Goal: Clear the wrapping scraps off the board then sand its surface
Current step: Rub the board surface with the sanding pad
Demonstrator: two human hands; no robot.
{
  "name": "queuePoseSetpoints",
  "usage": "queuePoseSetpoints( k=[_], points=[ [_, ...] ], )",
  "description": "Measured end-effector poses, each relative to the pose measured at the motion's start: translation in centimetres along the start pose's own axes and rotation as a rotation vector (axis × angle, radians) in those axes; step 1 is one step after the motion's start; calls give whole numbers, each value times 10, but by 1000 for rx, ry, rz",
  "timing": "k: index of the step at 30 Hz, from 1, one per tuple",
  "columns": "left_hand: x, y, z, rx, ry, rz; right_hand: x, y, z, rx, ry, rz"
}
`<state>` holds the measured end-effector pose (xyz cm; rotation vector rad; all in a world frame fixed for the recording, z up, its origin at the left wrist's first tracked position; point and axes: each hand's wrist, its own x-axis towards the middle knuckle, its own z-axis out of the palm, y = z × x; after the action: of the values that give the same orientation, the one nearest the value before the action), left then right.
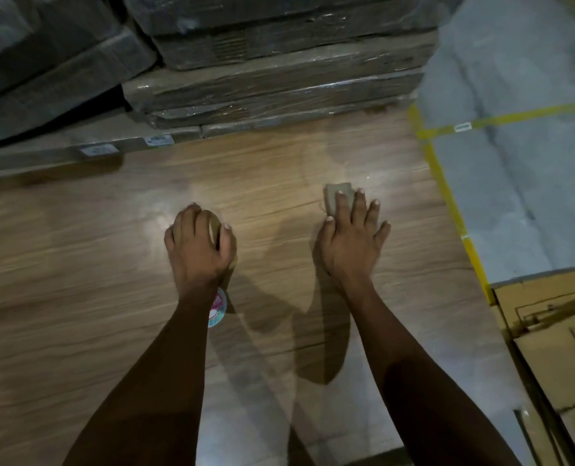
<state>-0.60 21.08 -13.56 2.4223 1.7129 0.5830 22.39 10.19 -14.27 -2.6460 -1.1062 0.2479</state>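
- Right hand (353,243): I see the fingers (341,205) straight and spread, pressing a small grey-tan sanding pad (338,195) flat on the board (111,264), toward its far right part.
- Left hand (197,245): fingers curled round a tan crumpled scrap (215,228); it rests on the board's middle.
- A round pink-and-blue sticker (218,307) shows just beside the left wrist.
- Board is wood-grain, glossy, with a yellow taped edge (447,196) on the right.
- Wrapped cardboard stacks (272,79) sit at the far edge; flat cartons (555,331) lie right, on the grey floor (514,179).

Right hand (351,243) presses sanding pad (338,195) onto board (94,264).
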Motion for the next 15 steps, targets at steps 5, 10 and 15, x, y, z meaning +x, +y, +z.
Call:
queuePoseSetpoints(
  k=[5, 10, 15],
  points=[
    [-3, -3, 0, -3, -20, 130, -39, 1, -1, -53, -105, -201],
    [-7, -5, 2, 40, 26, 198, -48, 41, -12, -117, -59, -22],
    [-14, 10, 5, 88, -93, 85, -79, 38, -11, -61, -5, 123]
  ],
)
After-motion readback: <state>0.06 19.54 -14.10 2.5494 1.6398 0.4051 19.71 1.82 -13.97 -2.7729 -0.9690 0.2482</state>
